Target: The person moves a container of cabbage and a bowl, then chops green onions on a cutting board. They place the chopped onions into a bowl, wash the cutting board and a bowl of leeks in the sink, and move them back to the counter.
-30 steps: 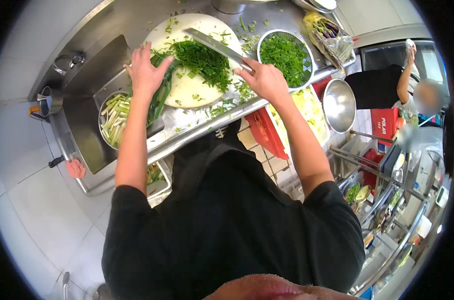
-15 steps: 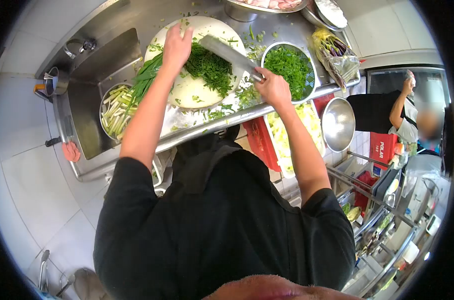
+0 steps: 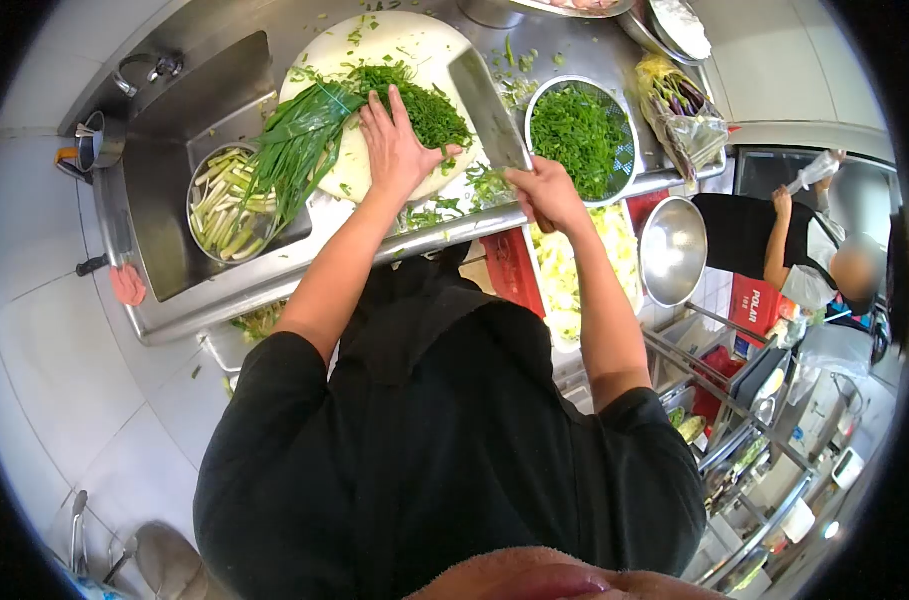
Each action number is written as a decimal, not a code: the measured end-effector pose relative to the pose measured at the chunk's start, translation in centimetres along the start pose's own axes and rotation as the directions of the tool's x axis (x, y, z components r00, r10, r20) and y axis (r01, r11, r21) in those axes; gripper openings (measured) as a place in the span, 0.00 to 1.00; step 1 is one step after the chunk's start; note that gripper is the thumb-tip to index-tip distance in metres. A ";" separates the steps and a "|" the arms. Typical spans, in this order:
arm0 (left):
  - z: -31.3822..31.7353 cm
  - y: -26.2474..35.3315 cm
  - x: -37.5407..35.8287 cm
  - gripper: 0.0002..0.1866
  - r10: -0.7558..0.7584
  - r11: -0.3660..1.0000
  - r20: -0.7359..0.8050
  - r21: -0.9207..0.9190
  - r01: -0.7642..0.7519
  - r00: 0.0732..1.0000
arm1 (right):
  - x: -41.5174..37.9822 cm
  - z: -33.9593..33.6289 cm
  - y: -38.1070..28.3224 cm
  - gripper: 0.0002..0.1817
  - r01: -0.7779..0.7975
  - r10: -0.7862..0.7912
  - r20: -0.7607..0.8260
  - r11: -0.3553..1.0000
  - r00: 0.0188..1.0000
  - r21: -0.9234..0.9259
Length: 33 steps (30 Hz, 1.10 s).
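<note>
A cleaver [image 3: 487, 108] is gripped by its handle in my right hand [image 3: 549, 195]. Its blade points up and away over the right edge of the round white cutting board [image 3: 414, 36]. My left hand [image 3: 396, 152] has its fingers spread and lies against the near side of a heap of chopped greens [image 3: 432, 118]. Left of that hand, a bundle of long green leaves [image 3: 309, 140] hangs off the board. The leaves reach over a bowl of pale cut stalks [image 3: 224, 205]. To the right of the cleaver, more chopped greens [image 3: 579, 140] fill a colander [image 3: 629, 150].
A steel sink [image 3: 159, 240] is at left. A bag of eggplants [image 3: 679, 115] lies beyond the colander. Below the counter edge are a tub of pale chopped vegetables [image 3: 584, 270] and a steel bowl [image 3: 673, 252]. Another person [image 3: 774, 235] stands at right.
My left hand has come down and right onto the chopped greens, fingers spreading. The cleaver has swung right, clear of the heap. My view has shifted slightly.
</note>
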<state>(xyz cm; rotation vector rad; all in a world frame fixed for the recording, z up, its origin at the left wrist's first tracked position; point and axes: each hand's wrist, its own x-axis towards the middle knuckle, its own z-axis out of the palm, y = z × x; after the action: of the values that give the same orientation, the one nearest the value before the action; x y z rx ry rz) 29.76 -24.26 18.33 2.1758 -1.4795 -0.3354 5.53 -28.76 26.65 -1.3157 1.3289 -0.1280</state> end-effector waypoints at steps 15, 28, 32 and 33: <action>3.4 0.4 1.6 0.27 0.035 0.921 -0.505 -0.319 -0.225 0.862 | 1.2 7.6 2.0 0.13 -0.140 -0.062 0.376 0.863 0.925 0.486; 14.0 20.1 1.7 0.34 0.486 0.838 -0.145 -0.201 -0.507 0.862 | -8.7 -4.8 8.2 0.14 0.050 0.127 -0.325 0.873 0.937 0.486; 15.6 20.3 2.3 0.52 0.450 0.886 0.175 0.033 -0.462 0.876 | -9.2 -6.8 9.7 0.13 0.018 0.213 -0.525 0.917 0.824 0.399; 13.6 20.8 2.1 0.55 0.432 0.894 0.254 0.008 -0.449 0.865 | -9.2 -7.3 9.7 0.12 0.046 0.182 -0.548 0.925 0.817 0.376</action>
<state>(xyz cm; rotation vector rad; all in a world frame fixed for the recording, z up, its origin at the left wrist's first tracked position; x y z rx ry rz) 7.63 -35.81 17.66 1.8133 -2.0986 -0.4088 -8.67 -23.20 27.39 -0.9196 1.7529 -0.7482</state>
